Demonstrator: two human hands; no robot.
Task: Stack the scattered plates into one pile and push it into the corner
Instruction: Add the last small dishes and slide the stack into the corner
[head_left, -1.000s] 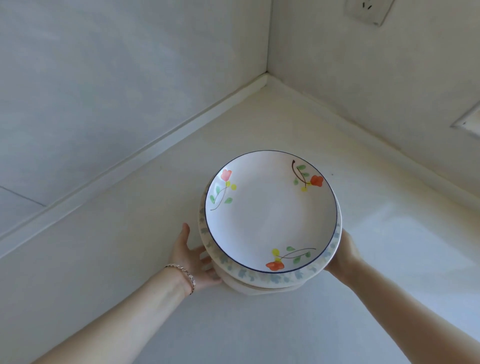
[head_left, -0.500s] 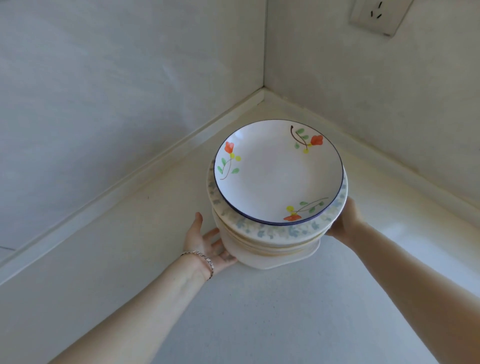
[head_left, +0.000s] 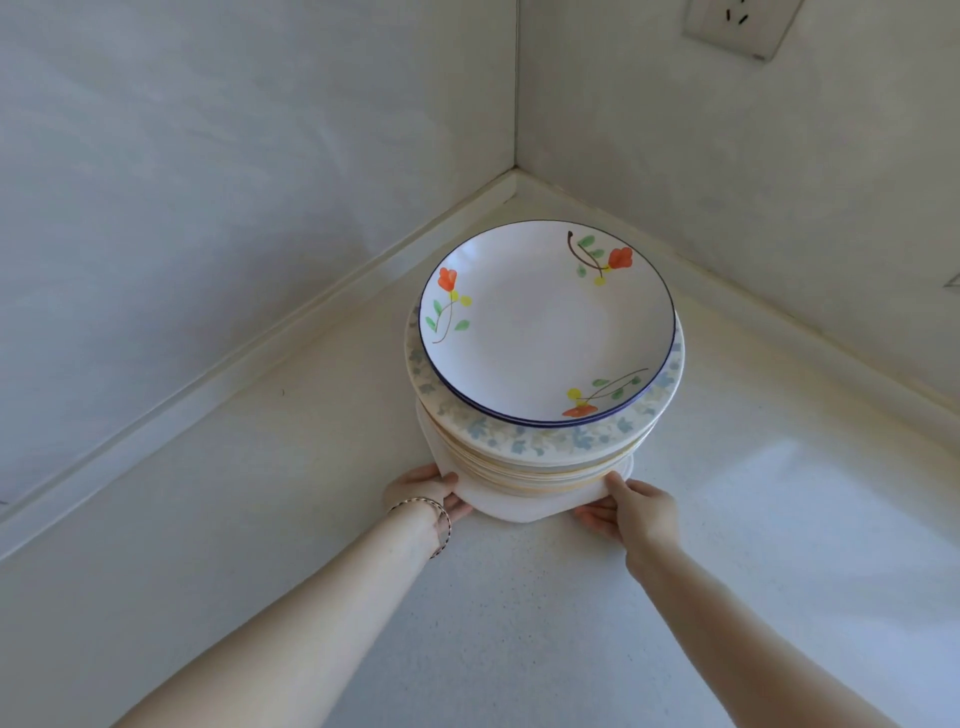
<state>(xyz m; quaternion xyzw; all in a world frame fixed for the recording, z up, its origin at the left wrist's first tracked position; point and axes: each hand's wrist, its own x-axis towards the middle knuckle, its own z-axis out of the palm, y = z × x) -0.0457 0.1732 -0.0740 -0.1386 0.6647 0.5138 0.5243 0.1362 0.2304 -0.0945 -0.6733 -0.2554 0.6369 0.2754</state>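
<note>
One pile of several plates stands on the white counter, close to the corner where the two walls meet. The top plate is white with a dark blue rim and orange flowers; under it is a wider plate with pale blue flowers. The bottom plate is plain white and angular. My left hand grips the near left edge of that bottom plate. My right hand grips its near right edge, thumb on top.
Grey-white walls rise on the left and right, with a raised cream strip along their foot. A wall socket sits high on the right wall. A bracelet is on my left wrist.
The pile has moved away from me toward the corner. Both hands have shifted from the pile's sides to the near edge of the bottom plate.
</note>
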